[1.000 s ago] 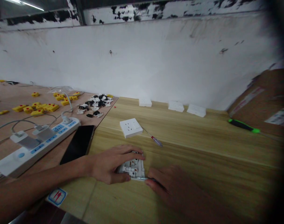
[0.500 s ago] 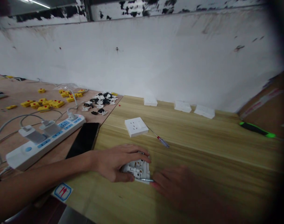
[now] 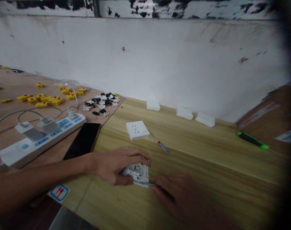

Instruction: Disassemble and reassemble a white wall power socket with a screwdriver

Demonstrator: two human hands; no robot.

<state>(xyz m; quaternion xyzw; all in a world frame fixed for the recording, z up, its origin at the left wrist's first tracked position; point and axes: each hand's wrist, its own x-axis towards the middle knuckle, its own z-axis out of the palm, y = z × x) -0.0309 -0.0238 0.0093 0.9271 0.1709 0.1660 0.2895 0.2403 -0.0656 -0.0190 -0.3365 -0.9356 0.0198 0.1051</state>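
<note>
My left hand (image 3: 119, 164) is closed around a white wall socket (image 3: 143, 179), which lies back side up on the wooden table with its inner fittings showing. The fingers rest over its far edge and the thumb presses on the near side. In my right hand (image 3: 177, 191) is a screwdriver (image 3: 153, 185) with a dark handle. Its metal shaft points left and meets the near right edge of the socket; the exact contact of the tip is hard to make out. Beyond the hands, another white socket (image 3: 137, 130) lies face up beside a thin screwdriver (image 3: 163, 147) with a red and clear handle.
A power strip (image 3: 43, 140) with chargers and a black phone (image 3: 83, 140) are at left. Yellow blocks (image 3: 46, 99) and black and white parts (image 3: 104, 101) lie behind. White sockets (image 3: 184, 112) line the wall. A green-black handled tool (image 3: 253, 140) lies by a cardboard box (image 3: 262, 115).
My view has shifted slightly. The right hand has turned a little, so more of the screwdriver's dark handle shows. My left hand keeps its hold on the socket.
</note>
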